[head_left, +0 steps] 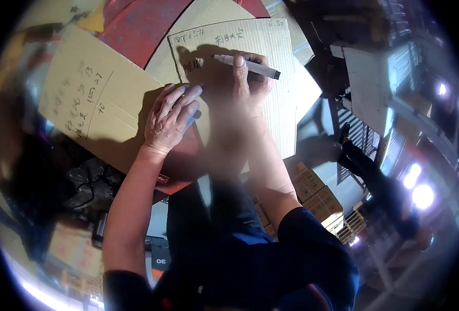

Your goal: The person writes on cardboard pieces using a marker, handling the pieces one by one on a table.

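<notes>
A marker pen [258,68] with a pale barrel and black rear end is gripped in my right hand [250,88]. Its tip points left, just over a ribbed cardboard sheet [271,114] that bears dark handwriting. Palm down, my left hand [170,116] rests at the left edge of this sheet, fingers loosely bent and slightly apart. A small grey patch shows beside its thumb; I cannot make out what it is. Left of that hand lies a second cardboard piece [120,98], also with handwritten lines. Shadows of my arms fall across both pieces.
Beneath the cardboard is a red surface [131,26]. Stacked cardboard boxes [317,199] stand to the lower right, near a wooden pallet [354,225]. Black crumpled plastic [92,184] lies at lower left. Another person [374,181] is off to the right.
</notes>
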Tool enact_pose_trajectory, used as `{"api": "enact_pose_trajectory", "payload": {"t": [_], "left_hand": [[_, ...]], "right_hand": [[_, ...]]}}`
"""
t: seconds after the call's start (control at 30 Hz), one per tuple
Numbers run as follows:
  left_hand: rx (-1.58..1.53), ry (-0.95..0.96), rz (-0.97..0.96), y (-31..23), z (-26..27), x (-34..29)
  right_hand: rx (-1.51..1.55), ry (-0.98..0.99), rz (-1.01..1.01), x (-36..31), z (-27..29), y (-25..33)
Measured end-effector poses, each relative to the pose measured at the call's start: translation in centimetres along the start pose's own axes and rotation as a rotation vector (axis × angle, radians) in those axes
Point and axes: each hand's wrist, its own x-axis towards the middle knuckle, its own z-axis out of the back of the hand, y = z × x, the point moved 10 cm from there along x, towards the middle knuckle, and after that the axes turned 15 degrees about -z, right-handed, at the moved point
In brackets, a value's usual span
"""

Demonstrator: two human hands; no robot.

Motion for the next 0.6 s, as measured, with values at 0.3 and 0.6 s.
{"api": "enact_pose_trajectory", "payload": {"t": [0.3,0.6], "left_hand": [[0.038,0.061,-0.006,0.0,-0.8,-0.8],[0.04,0.06,0.016,0.4,-1.2,-1.4]], "right_hand": [[-0.217,0.079,0.172,-3.3,-1.3,2.7],[-0.17,0.042,0.067,-4.1,-1.0,0.4]]}}
